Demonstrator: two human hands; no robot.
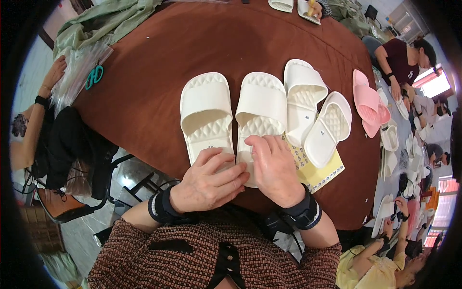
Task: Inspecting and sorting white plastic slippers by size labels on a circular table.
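Observation:
Two white slide slippers lie side by side before me, the left slipper and the right slipper, toes pointing away. My left hand rests on the heel of the left one, its fingers bent and reaching toward the gap between the two. On the heel part of the right one lies my right hand, its fingers curled down and its thumb over the insole. What its fingertips hold, if anything, is hidden. A small printed label shows partly above my left hand.
To the right lie two more white slippers with labels, partly over a yellow sticker sheet. Pink slippers lie near the right edge of the brown-covered table. Teal scissors are at the left edge. Other people sit around.

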